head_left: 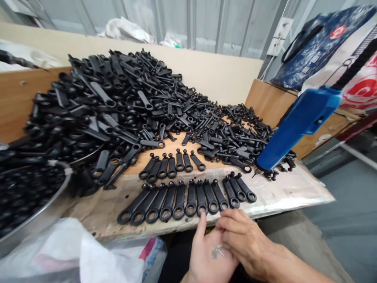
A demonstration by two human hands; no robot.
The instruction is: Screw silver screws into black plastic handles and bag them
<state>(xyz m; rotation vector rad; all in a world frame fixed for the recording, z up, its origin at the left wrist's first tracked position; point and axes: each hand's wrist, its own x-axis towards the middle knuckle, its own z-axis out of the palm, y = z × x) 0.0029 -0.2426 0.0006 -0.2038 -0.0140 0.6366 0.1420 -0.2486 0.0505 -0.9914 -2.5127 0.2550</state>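
Note:
Palm up at the front edge of the table, my left hand (210, 251) holds several small silver screws (217, 251) in its cupped palm, thumb stretched out. My right hand (246, 239) lies across the left hand's fingers with its own fingers bent together; its fingertips are partly hidden, so anything pinched there cannot be made out. Just beyond both hands, a row of black plastic handles (178, 200) with ring ends lies side by side, rings toward me. Behind it is a second row of shorter black handles (171, 167).
A large heap of black handles (118, 94) fills the back. A blue electric screwdriver (300, 125) hangs at the right from a black coiled cord. At left stands a metal basin (63, 184) of black parts; a white plastic bag (85, 251) sits at front left.

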